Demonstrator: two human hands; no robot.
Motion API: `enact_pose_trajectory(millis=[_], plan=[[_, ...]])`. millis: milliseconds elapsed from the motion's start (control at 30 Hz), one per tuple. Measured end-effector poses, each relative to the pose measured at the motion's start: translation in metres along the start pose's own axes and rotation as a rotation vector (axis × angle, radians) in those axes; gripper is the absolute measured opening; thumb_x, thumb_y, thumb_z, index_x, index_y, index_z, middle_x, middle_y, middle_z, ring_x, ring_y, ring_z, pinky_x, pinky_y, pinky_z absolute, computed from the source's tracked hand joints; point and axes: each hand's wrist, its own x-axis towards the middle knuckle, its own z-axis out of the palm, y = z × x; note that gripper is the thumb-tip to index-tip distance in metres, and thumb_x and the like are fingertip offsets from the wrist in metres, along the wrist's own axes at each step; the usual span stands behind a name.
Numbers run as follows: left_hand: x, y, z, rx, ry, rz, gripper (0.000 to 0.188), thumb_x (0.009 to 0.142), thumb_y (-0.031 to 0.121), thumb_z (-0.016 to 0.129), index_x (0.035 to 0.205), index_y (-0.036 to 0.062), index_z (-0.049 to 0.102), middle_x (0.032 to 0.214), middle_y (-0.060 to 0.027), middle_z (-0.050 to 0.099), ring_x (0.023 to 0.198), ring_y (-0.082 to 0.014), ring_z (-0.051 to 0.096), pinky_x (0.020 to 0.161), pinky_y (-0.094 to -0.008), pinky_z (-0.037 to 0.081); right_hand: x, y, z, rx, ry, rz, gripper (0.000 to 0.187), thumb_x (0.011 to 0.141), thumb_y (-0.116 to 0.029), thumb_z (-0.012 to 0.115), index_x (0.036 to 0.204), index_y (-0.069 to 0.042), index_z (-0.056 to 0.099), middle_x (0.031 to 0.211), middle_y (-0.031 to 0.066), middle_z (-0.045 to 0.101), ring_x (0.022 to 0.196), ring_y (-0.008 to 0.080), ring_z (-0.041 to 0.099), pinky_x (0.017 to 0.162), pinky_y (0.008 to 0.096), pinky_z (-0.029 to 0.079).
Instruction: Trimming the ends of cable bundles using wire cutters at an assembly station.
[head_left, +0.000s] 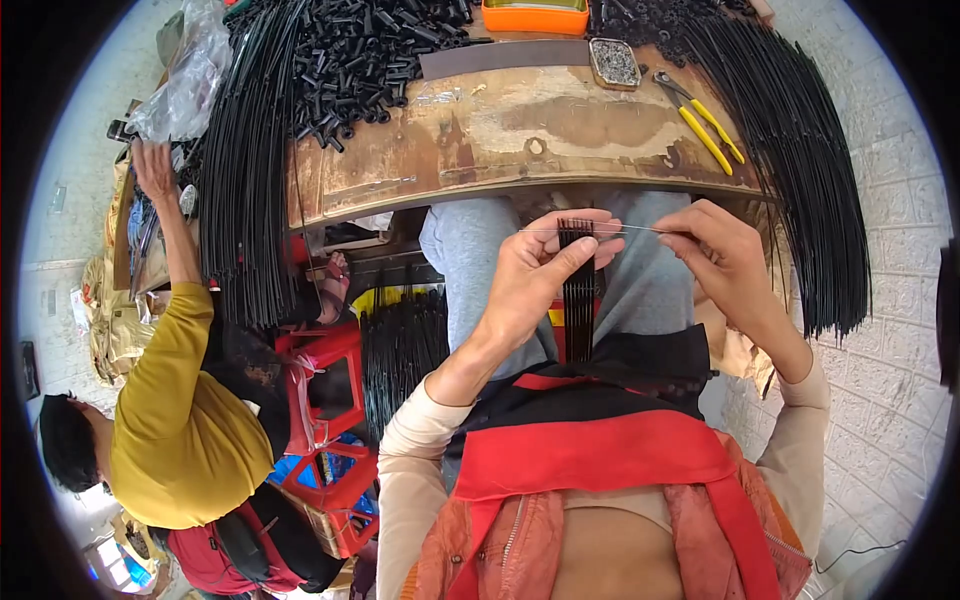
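Over my lap, my left hand (540, 265) pinches a small flat row of thin black rods (578, 310), which look like umbrella ribs, between thumb and fingers. They hang down side by side, their upper ends level with my fingertips. A thin wire (638, 228) runs crosswise at those upper ends and sticks out on both sides. To the right, my right hand (722, 255) has thumb and forefinger closed on the wire's right end. Whether the wire passes through holes in the rods is too small to tell.
A worn wooden table (470, 140) bears black tubular parts (360, 60), yellow-handled pliers (710, 130), a small tin (614, 64) and an orange tray (535, 18). Long black rods hang over its left (250, 170) and right (800, 160) edges. Left, a co-worker in a yellow top (185, 440) reaches forward beside red stools (330, 390).
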Motion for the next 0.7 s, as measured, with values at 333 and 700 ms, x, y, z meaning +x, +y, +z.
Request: enact_pose_trajectory(millis=[333, 700], plan=[[-0.003, -0.002, 0.007, 0.027, -0.025, -0.008, 0.033, 0.096, 0.008, 0.056, 0.127, -0.0035, 0.052, 0.122, -0.0176, 0.061, 0.109, -0.0255, 0.063, 0.093, -0.0382, 0.054, -0.004, 0.002, -0.002, -0.129, 0.102, -0.108, 0.02, 0.078, 0.001, 0.071, 0.098, -0.005, 0.07, 0.087, 0.0071, 0.056, 0.077, 0.0184, 0.057, 0.064, 0.0276, 0.045], [0.0, -0.002, 0.011, 0.026, -0.082, -0.003, 0.036, 0.095, 0.01, 0.058, 0.128, -0.0037, 0.051, 0.121, -0.0187, 0.062, 0.109, -0.024, 0.063, 0.095, -0.034, 0.051, 0.003, -0.002, 0.002, -0.172, 0.062, -0.238, 0.028, 0.078, 0.001, 0.07, 0.106, -0.006, 0.068, 0.089, 0.0082, 0.057, 0.079, 0.0229, 0.058, 0.067, 0.03, 0.048]])
